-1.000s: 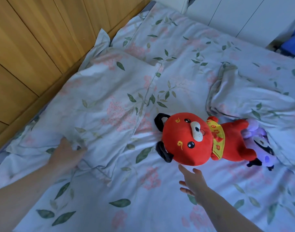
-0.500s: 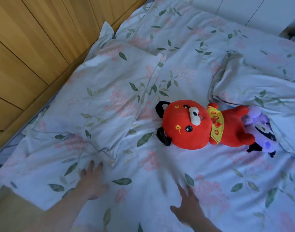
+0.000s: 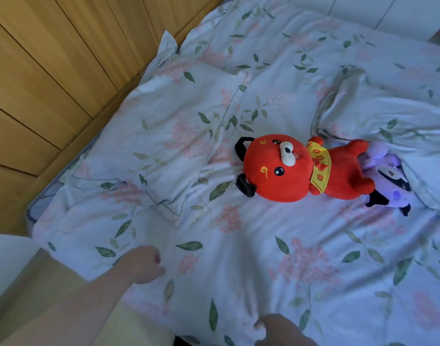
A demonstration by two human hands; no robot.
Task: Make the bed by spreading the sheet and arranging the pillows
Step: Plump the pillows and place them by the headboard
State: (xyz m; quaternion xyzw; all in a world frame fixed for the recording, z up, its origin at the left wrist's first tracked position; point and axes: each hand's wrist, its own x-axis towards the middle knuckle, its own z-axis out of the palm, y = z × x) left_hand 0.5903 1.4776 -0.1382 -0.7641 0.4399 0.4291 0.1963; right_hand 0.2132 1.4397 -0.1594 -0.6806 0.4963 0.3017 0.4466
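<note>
A pale floral sheet (image 3: pixel 301 248) covers the bed, with wrinkles near its front edge. One matching pillow (image 3: pixel 179 131) lies flat at the left beside the wooden wall. A second pillow (image 3: pixel 393 113) lies at the right, rumpled. My left hand (image 3: pixel 141 267) rests on the sheet near the bed's front-left corner, its fingers curled in and no fold of cloth visible in it. My right hand (image 3: pixel 281 330) is at the bottom edge of view over the sheet, partly cut off, with its fingers bent downward.
A red plush toy (image 3: pixel 284 168) lies in the middle of the bed, and a purple plush (image 3: pixel 388 178) is tucked against the right pillow. Wooden panelling (image 3: pixel 51 83) runs along the left side. White cabinet doors (image 3: pixel 388 8) stand beyond the far side.
Both hands have drawn back toward the front edge of the bed. The left hand left the pillow's corner and curled its fingers. The view has pulled back, showing the bed's corner.
</note>
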